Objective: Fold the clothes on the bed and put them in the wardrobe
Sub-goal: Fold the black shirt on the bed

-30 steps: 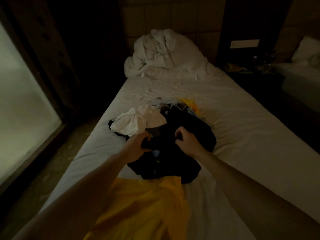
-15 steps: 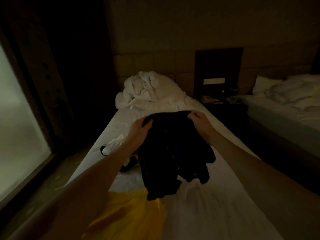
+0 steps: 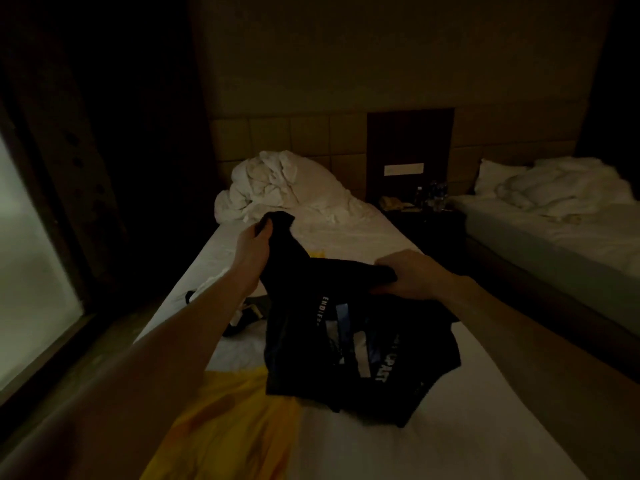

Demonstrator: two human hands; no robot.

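Note:
A black garment [image 3: 349,348] with white lettering hangs above the white bed [image 3: 433,441], its lower part touching the sheet. My left hand [image 3: 252,247] grips one top end of it, raised higher and further back. My right hand [image 3: 412,275] grips the other top end, lower and to the right. A yellow garment [image 3: 225,420] lies on the bed nearest me. More clothes, white and dark [image 3: 242,313], lie behind my left forearm, partly hidden. A scrap of yellow cloth [image 3: 317,253] shows behind the black garment.
A crumpled white duvet [image 3: 277,185] is heaped at the head of the bed. A dark nightstand [image 3: 419,209] with bottles stands to the right, then a second bed [image 3: 554,230]. A bright window [image 3: 31,278] runs along the left, with a floor strip beside the bed.
The black garment has been lifted off the pile and spread between my hands. My left hand rose and moved away; my right hand dropped lower. The view tilted up.

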